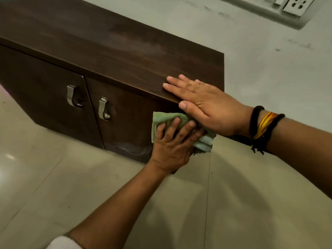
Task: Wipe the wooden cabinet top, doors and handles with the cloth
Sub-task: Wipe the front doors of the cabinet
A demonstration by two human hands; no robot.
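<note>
A low dark wooden cabinet stands against the wall, its top showing faint dusty smears. My right hand lies flat and open on the top's near right corner, thumb hanging over the front edge. Below it, my left hand presses a folded green cloth against the right door, near that door's right side. Two silver handles sit at the doors' meeting edge: the left handle and the right handle. The left door is shut.
Pale tiled floor lies in front of the cabinet. A grey wall rises behind it, with a white socket plate at the upper right. Black and orange threads circle my right wrist.
</note>
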